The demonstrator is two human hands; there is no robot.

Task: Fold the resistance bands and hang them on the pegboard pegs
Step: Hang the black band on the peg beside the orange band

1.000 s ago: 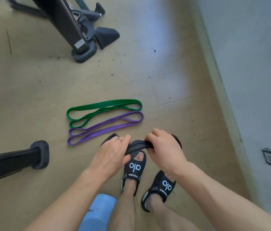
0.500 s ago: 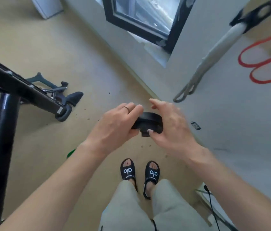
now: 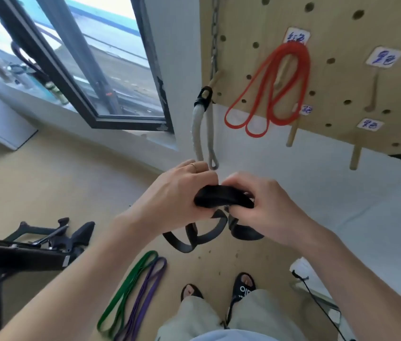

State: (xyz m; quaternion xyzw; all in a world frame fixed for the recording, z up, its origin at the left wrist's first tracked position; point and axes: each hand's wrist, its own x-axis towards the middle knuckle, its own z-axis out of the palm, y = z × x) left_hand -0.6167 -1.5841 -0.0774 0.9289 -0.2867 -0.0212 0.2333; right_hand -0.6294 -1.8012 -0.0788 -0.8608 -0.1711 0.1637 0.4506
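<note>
Head view: both hands, left hand (image 3: 177,193) and right hand (image 3: 266,205), hold the folded black band (image 3: 221,198), fingers curled around; it looks soft, springy, best gripped mid-fold.

Both forearms reach forward from the lower corners and converge at mid-frame, bare to the wrist. The left hand (image 3: 179,193), a ring on one finger, has its fingers curled in a grip on one end of a folded black band (image 3: 221,199). The right hand (image 3: 261,205) pinches the other end, knuckles up, fingertips tucked beneath.
</note>
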